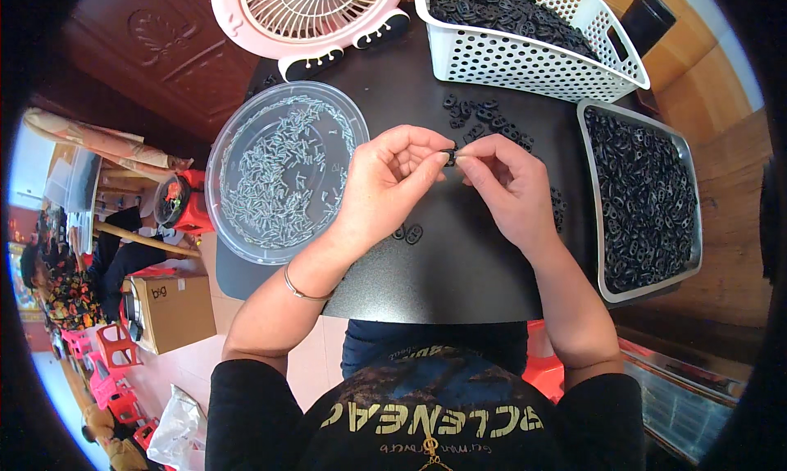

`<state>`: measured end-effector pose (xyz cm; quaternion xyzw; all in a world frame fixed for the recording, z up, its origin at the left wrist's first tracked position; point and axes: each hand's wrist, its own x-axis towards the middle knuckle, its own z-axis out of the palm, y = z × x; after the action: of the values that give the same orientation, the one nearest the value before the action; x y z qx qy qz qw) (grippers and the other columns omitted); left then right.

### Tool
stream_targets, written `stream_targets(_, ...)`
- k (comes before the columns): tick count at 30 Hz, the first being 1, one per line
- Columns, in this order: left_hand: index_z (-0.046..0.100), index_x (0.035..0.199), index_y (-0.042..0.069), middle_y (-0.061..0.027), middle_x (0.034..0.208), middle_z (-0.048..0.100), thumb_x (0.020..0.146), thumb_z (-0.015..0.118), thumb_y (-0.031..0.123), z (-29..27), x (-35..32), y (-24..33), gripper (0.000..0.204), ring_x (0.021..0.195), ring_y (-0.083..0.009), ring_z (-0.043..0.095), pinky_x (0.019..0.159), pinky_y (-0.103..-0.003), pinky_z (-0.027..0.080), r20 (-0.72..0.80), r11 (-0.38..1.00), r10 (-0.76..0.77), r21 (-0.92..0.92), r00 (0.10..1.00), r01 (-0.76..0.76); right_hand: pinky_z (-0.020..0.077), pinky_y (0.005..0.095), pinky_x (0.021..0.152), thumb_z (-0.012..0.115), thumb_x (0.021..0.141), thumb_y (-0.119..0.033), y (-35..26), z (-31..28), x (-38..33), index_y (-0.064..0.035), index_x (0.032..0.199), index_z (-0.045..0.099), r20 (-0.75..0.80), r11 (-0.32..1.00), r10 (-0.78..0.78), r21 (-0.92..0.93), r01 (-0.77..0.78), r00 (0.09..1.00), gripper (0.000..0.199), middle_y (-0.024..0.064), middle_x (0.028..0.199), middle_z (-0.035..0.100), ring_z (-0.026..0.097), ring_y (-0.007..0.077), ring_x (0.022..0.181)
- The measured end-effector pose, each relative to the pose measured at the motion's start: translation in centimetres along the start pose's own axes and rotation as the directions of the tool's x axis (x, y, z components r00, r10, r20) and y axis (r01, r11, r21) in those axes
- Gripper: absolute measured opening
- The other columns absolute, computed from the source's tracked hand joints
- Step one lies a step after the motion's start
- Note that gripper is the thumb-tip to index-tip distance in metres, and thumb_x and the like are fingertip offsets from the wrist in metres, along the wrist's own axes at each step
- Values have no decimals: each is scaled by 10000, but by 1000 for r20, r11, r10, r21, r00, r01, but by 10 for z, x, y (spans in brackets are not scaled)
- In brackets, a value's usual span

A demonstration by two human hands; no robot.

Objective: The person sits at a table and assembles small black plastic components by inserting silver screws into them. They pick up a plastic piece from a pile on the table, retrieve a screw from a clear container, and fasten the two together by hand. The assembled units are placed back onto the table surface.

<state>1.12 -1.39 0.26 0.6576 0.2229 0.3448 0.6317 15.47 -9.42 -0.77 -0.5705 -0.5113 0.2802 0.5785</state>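
Note:
Between the fingertips of both hands, over the middle of the dark table (393,286), is a small black oval part (450,156). My left hand (392,172) pinches it from the left. My right hand (508,180) is closed at its other side, thumb and forefinger meeting at the part; whether a pin is between them is too small to tell. Left of my left hand stands a round clear tub (234,135) of small silvery metal pins (270,184). Several loose black oval parts (488,114) lie beyond my hands, and a few more (407,233) lie nearer me.
A white perforated basket (525,71) heaped with black parts stands at the back right. On the right is a metal tray (605,258) full of black parts. A pink fan (234,20) stands at the back left. Left of the table are a cardboard box (176,311), stools and another person (65,278).

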Motion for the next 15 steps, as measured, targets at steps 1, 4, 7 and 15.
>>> stream_targets(1,574,951,-15,-12,798,596,820,569,32,0,0,0,139,697,-47,558,629,-163,445,1,1000,0,-10,1000,0,418,184,569,585,801,-65,0,0,0,-7,819,598,-6,1000,-2,15,3,1000,62,1,709,585,528,43,640)
stream_targets(4,575,951,-13,-12,801,598,819,573,34,-1,0,-1,140,701,-49,561,630,-164,447,1,999,-3,-34,1000,3,415,179,575,596,795,-64,4,0,1,-10,832,601,-2,997,19,70,-18,1000,66,-3,723,588,523,36,644)
stream_targets(7,576,946,-11,-10,796,599,817,576,39,-1,0,-4,138,700,-49,560,627,-164,448,-1,999,-14,-45,1000,14,413,175,580,606,789,-64,-5,-3,2,-18,842,606,20,988,110,105,-111,994,70,-4,732,588,521,29,648)
stream_targets(15,574,938,-10,-28,787,597,822,557,42,-6,3,-2,129,674,-59,553,619,-177,456,70,981,-127,-140,989,136,419,196,543,635,741,-27,-4,-4,2,-36,833,617,-25,994,-100,-46,99,995,94,20,750,609,539,61,614)
